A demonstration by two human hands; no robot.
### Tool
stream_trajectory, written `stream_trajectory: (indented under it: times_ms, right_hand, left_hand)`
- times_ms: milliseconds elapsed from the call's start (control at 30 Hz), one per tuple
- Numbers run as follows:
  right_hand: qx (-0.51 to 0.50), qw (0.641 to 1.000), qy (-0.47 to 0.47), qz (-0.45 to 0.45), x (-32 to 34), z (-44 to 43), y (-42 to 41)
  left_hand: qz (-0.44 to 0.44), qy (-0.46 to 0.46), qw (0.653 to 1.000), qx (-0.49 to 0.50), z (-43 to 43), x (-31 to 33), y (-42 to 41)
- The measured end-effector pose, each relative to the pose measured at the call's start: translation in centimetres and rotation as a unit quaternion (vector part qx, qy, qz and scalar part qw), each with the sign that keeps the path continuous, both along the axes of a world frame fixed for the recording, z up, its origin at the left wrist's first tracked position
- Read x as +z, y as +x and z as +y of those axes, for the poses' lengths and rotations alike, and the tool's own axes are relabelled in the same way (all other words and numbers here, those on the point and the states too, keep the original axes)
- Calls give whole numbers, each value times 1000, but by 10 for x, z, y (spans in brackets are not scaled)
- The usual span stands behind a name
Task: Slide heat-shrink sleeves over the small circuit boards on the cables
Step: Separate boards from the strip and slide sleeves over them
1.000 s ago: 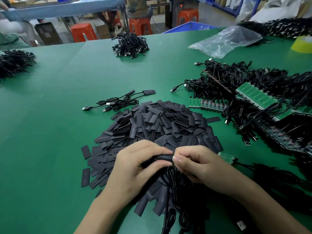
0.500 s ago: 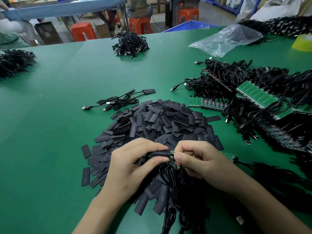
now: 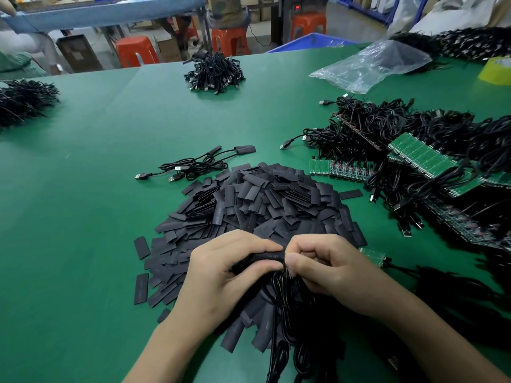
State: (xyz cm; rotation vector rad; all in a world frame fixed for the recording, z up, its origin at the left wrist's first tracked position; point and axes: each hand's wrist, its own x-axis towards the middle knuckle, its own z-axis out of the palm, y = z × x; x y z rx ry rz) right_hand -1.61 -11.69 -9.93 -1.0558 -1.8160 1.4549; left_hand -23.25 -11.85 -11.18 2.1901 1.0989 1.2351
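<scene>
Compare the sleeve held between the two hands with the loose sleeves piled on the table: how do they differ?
The held sleeve is puffed into a round tube; the piled sleeves lie pressed flat. The held sleeve is gripped by the left hand, with the right hand pinching at its end; the piled sleeves lie loose at all angles. Both are black with faint print.

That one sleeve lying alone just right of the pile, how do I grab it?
Probably pinch the lone sleeve across its two long edges, coming straight down from above: it lies flat on the mat, apart from the pile.
</scene>
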Motion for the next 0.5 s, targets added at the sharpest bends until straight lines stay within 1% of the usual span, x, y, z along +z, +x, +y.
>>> stream_trajectory:
  times_ms: [133,300,500]
  right_hand:
    - [-21,1000,0,22,0,1,-1]
    - [-38,999,29,15,0,1,1]
    - [-28,999,10,26,0,-1,-1]
  left_hand:
    - [-20,0,1000,17,1,2,-2]
    - [-19,2,1000,25,2,2,-3]
    - [-14,14,1000,18,1,1,0]
